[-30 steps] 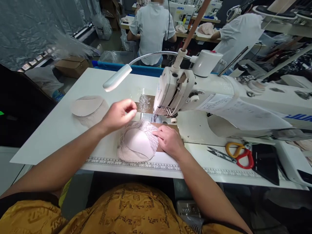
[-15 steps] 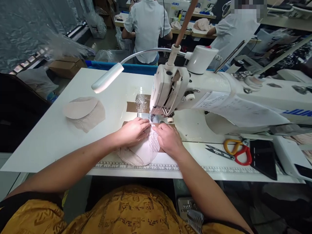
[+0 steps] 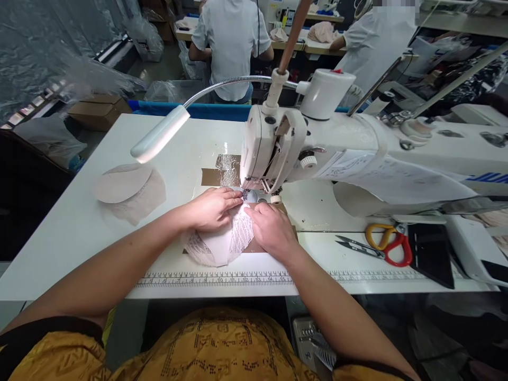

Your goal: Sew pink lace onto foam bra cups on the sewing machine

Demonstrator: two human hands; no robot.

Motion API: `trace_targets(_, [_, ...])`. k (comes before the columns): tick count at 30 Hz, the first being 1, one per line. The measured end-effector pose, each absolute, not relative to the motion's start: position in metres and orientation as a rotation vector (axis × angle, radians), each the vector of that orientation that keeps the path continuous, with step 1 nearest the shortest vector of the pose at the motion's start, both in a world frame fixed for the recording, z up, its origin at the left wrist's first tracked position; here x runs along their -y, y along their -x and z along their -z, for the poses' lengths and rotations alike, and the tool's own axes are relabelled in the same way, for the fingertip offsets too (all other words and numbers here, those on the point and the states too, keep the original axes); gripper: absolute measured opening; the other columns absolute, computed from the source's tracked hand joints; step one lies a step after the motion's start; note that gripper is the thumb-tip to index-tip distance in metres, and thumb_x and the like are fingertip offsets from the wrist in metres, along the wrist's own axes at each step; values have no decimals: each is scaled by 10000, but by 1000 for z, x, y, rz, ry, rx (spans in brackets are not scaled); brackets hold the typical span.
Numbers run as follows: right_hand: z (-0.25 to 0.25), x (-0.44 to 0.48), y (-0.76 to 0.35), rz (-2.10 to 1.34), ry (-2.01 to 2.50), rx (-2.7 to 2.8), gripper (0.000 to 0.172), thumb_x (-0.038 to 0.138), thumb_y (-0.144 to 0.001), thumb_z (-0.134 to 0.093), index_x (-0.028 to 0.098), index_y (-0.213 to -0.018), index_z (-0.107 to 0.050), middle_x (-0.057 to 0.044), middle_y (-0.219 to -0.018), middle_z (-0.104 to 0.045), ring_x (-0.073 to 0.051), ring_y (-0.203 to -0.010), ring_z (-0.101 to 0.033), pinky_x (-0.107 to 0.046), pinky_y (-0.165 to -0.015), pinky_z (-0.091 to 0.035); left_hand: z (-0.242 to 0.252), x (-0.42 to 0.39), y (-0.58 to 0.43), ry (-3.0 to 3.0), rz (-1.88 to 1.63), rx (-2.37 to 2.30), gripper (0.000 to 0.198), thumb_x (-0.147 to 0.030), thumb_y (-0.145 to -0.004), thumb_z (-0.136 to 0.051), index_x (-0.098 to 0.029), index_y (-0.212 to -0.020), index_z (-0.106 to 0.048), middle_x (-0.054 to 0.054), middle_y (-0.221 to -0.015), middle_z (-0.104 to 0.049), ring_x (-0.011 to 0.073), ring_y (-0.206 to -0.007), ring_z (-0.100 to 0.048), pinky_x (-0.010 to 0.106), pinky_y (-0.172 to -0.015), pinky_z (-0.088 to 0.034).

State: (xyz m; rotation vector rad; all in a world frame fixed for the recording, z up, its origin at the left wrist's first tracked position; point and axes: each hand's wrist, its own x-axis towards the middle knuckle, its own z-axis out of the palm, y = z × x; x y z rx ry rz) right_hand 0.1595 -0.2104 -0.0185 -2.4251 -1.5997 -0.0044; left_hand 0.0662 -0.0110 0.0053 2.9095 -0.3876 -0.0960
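A pale pink padded cup with white lace (image 3: pixel 222 242) lies on the white table (image 3: pixel 71 227) just in front of the sewing machine's needle. My left hand (image 3: pixel 212 209) rests on its upper left part, fingers pressed flat toward the needle. My right hand (image 3: pixel 270 228) lies on the lace at its right side, fingertips near the presser foot. The white sewing machine head (image 3: pixel 273 148) stands directly behind both hands.
A stack of beige cups (image 3: pixel 127 191) lies at the left of the table. Red and yellow scissors (image 3: pixel 387 246) and thread snips (image 3: pixel 355 247) sit to the right beside a black object (image 3: pixel 431 254). A gooseneck lamp (image 3: pixel 159 133) hangs over the table. Two people in white sit at machines behind.
My left hand came down from the air onto the cup beside my right hand. The cup has slid forward toward the needle.
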Motion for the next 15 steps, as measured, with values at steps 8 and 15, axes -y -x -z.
trace_targets(8, [18, 215, -160, -119, 2250, 1501, 379, 100, -848, -444, 207, -1090, -715, -47, -923, -660, -184, -860, -588, -290, -738, -429, -5, 8, -57, -2919, -1, 429, 447, -170, -898, -421, -103, -1316, -568, 148, -1445, -459, 287, -1302, -456, 426, -1043, -414])
trace_targets(15, [18, 218, -163, -128, 2104, 1348, 337, 102, -857, -444, 201, -1016, -725, -39, -1000, -689, -170, -925, -624, -274, -806, -470, -9, 45, -33, -2889, -135, 255, 282, -316, -924, -482, -120, -948, -683, 110, -908, -643, 234, -833, -569, 365, -731, -453])
